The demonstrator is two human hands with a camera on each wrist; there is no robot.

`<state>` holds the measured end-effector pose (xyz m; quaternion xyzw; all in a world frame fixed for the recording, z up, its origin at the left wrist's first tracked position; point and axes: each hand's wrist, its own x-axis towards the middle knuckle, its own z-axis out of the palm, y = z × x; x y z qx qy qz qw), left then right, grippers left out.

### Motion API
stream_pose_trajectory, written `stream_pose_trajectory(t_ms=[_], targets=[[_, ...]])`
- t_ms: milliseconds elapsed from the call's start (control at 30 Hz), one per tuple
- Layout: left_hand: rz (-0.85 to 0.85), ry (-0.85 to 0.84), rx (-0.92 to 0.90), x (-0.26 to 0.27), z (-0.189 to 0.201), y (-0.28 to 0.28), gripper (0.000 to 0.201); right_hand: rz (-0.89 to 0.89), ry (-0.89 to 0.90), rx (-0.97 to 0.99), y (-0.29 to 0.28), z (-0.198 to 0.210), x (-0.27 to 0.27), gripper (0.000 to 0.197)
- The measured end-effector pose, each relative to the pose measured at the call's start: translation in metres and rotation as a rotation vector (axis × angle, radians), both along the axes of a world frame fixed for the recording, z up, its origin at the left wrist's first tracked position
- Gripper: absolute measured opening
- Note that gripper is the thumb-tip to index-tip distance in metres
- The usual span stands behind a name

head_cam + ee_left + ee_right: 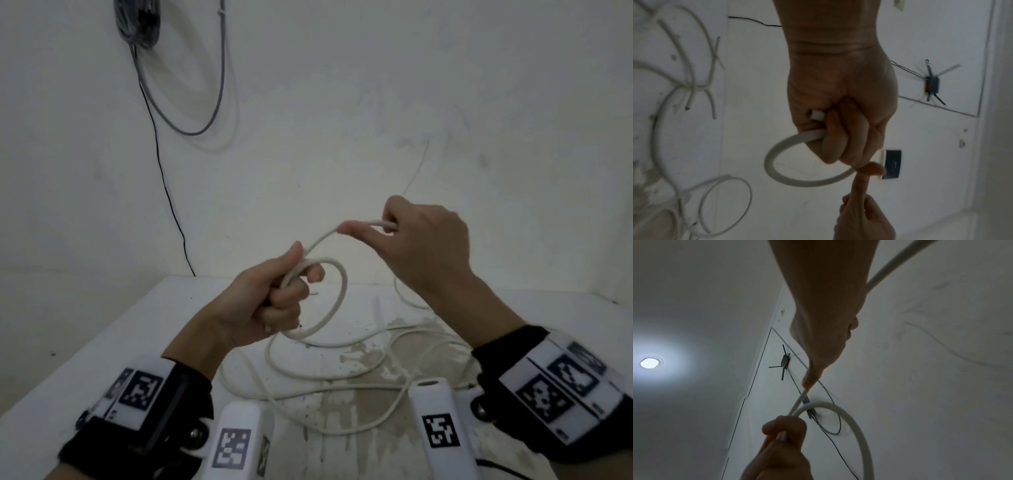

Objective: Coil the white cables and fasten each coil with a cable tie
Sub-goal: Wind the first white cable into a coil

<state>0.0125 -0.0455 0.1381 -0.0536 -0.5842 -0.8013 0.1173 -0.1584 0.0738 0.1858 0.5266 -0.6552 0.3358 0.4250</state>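
My left hand (284, 291) is fisted round a white cable, holding one small loop (337, 305) of it above the table; the left wrist view shows that loop (777, 170) curving out of the fist. From the fist the cable (322, 240) runs up to my right hand (411, 236), which grips it with curled fingers, thumb laid along it. In the right wrist view the cable (840, 408) loops past the left hand (785, 430) below. More white cable (342, 373) lies in loose curves on the table. No cable tie is visible.
The white table (102, 342) is stained in the middle and stands against white walls. A grey cable loop (219, 85) and a thin black wire (164, 178) hang on the wall at the back left. Other white cable pieces (692, 78) lie on the table.
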Motion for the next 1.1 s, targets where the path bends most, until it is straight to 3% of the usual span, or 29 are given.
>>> stream_pose_trajectory(t_ms=[33,100,200,333,467,567,700,800,967,1100], targets=[[-0.094,0.053,0.117,-0.001,-0.002,-0.002,0.038,-0.010,-0.078,0.142,-0.004,-0.002,0.002,0.058],[-0.271,0.168,0.378,-0.003,-0.008,-0.004,0.041,0.170,-0.245,0.357,-0.008,-0.009,0.004,0.040],[-0.195,0.235,0.523,0.003,-0.020,-0.003,0.041,0.506,-0.626,0.514,-0.008,-0.023,0.007,0.025],[-0.092,0.241,0.573,0.001,-0.026,0.002,0.036,0.585,-0.837,0.497,-0.013,-0.040,0.016,0.025],[0.019,0.229,0.579,0.001,-0.028,0.000,0.031,0.783,-1.176,0.443,-0.010,-0.043,0.029,0.023],[0.102,0.227,0.587,0.002,-0.029,-0.004,0.033,0.820,-1.190,0.409,-0.008,-0.044,0.033,0.025],[0.145,0.295,0.625,-0.006,-0.028,-0.002,0.011,0.814,-1.112,0.365,-0.009,-0.046,0.036,0.023],[0.021,0.334,0.630,-0.006,-0.030,-0.003,0.011,0.758,-1.017,0.303,-0.011,-0.049,0.036,0.023],[0.427,0.276,0.435,-0.008,-0.011,0.011,0.013,0.703,-1.011,0.341,-0.013,-0.056,0.031,0.022],[0.634,0.414,0.503,0.000,0.004,-0.008,0.010,0.453,-0.658,0.451,-0.011,-0.079,0.015,0.029]])
